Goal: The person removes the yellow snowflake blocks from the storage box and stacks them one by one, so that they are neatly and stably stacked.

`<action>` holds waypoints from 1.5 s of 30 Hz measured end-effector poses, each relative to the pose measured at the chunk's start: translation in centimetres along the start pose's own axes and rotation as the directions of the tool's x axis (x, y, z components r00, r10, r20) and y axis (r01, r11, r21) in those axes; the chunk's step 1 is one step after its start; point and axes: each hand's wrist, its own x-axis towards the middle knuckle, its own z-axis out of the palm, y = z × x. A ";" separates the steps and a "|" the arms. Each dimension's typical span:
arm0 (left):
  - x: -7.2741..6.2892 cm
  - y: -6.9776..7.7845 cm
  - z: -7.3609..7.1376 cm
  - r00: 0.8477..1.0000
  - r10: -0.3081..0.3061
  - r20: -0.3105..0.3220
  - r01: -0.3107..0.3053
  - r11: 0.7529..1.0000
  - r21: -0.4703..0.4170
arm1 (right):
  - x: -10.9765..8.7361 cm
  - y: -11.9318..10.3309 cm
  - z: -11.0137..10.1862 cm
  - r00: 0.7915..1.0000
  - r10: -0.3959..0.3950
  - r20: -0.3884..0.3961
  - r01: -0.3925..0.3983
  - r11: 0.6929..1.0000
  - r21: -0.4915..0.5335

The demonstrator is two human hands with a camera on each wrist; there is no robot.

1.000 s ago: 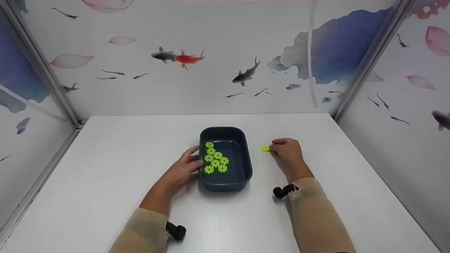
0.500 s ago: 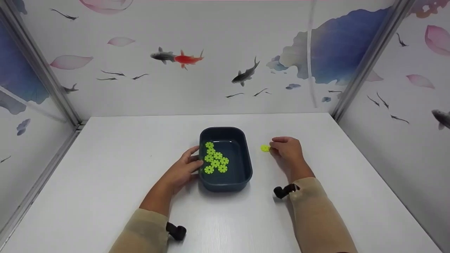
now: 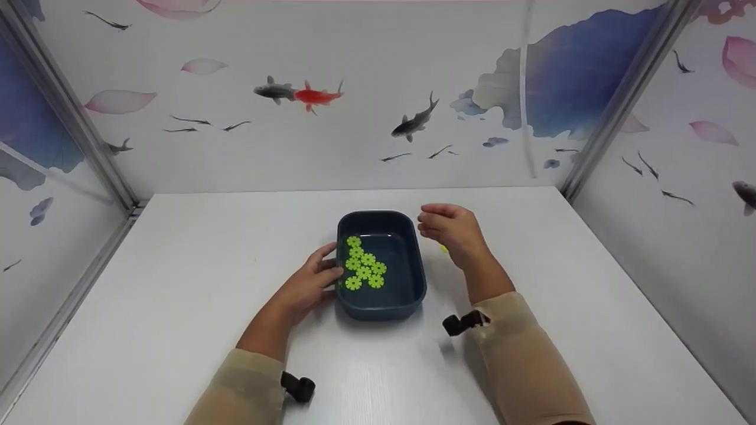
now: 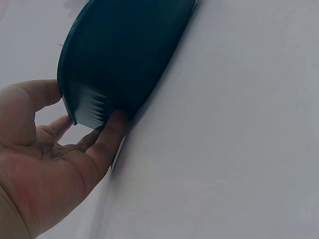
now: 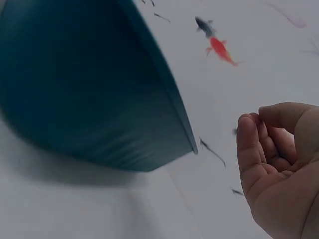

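Observation:
A dark blue plastic box (image 3: 381, 310) stands on the white table, with several yellow-green notched plastic discs (image 3: 364, 272) lying along its left side inside. My left hand (image 3: 304, 289) holds the box's left wall; the left wrist view has its fingers at the rim and low on the side. Just beyond the box's right rim, my right hand (image 3: 455, 230) is raised, thumb and fingertips brought together. In the right wrist view those fingertips (image 5: 247, 124) show no disc, but their inner side is hidden. Another yellow disc (image 3: 443, 248) peeks out on the table beside the right hand.
White table (image 3: 195, 283) surrounds the box. Printed panels with fish and petals (image 3: 319, 97) rise at the back and both sides, joined by metal corner posts (image 3: 632, 94). Each wrist carries a small black camera (image 3: 298, 386).
My right hand has left its place at the lone disc and moved up and left, close to the box's right rim. A yellow disc still shows there. Left hand and box stay put.

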 end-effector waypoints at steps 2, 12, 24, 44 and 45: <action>-0.1 0.1 0.0 1.000 0.006 0.006 -0.006 1.000 0.001 | -0.2 -0.7 1.2 0.998 -0.010 0.058 0.010 1.000 0.011; -0.3 0.4 0.0 1.000 0.004 -0.003 -0.004 1.000 -0.002 | 1.9 -2.7 6.0 0.985 0.031 0.167 -0.025 0.999 -0.036; -0.2 0.2 0.2 1.000 0.003 0.003 -0.003 1.000 -0.003 | 4.8 -0.7 7.2 0.920 0.174 0.351 -0.053 0.943 -0.328; -0.2 0.2 0.0 1.000 0.001 -0.004 -0.001 1.000 0.010 | 5.9 1.1 8.5 0.887 0.322 0.330 0.059 0.631 -0.774; -0.3 0.2 0.0 1.000 0.004 -0.002 -0.004 1.000 0.009 | 5.9 1.1 8.6 0.884 0.330 0.332 0.064 0.616 -0.785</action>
